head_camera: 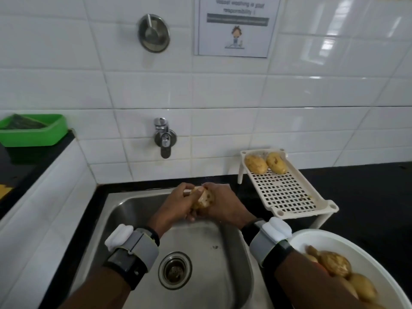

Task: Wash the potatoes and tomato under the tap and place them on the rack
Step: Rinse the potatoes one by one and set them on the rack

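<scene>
Two hands meet over the far part of the steel sink, just below the wall tap, and between them sits one potato. The left-hand grip is clamped on the potato's left side with fingers curled over its top. The right-hand grip is clamped on its right side, so only a pale, speckled patch of skin shows between the knuckles. Right of the sink, a cream plastic rack with a grid of square holes stands on short legs on the black worktop. Two washed-looking potatoes lie side by side at its far end, touching each other. At the near right, a round white bowl holds more potatoes, brown and knobbly. A sliver of red-orange shows beneath them, too hidden to name. Each wrist wears a grey band with a white block on top and a dark strap next to it. The sink basin is brushed metal, rounded at the corners, with a round strainer drain at its near side. Glossy white tiles cover the wall. A printed notice and a round steel fitting are fixed high on them. At the far left, a green plastic tray rests on a raised ledge.
</scene>
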Demonstrator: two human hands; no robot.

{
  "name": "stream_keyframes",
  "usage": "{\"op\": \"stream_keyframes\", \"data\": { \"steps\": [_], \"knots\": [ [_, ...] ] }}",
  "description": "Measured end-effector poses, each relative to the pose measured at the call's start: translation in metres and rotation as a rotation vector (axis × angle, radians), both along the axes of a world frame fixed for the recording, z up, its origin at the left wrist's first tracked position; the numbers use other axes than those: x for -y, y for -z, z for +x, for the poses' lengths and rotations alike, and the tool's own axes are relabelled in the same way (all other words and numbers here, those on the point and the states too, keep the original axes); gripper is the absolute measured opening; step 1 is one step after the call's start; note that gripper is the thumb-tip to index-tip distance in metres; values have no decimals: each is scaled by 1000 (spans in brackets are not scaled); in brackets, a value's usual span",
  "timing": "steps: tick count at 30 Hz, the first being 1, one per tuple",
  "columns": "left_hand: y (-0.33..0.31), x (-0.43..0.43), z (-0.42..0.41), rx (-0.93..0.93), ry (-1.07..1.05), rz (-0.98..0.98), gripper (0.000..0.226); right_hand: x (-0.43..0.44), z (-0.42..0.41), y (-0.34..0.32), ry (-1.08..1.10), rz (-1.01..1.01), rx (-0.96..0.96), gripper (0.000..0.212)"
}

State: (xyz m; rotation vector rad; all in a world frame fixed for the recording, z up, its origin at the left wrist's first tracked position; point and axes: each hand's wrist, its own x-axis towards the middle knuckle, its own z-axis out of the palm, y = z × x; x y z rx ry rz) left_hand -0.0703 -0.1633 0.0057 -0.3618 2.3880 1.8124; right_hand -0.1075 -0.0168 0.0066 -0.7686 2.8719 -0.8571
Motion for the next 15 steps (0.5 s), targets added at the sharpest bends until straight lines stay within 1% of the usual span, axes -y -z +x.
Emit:
{"op": "stream_keyframes", "data": {
  "steps": [2, 3, 5, 7, 9, 11, 15],
  "knots": [
    [-8, -17, -14, -59, -5, 43, 35, -21, -6, -8, 73, -94, -10, 56],
    [-13, -25, -21, -93, -12, 78, 32, -30, -9, -14, 116, -131, -15, 58],
    [-22, -49, -37, -143, -3, 133, 31, -55, -20, -25, 214, -178, -56, 68],
    [-28, -67, -49, -174, 10, 147, 31, -77, -34, -32, 282, -195, -77, 76],
    [-31, -86, -59, -190, 29, 134, 32, -104, -49, -36, 323, -181, -89, 78],
    [-31, -100, -63, -194, 50, 120, 31, -127, -62, -36, 361, -127, -93, 79],
    [-25, -120, -64, -184, 76, 100, 29, -157, -76, -25, 362, -15, -31, 80]
  ]
}}
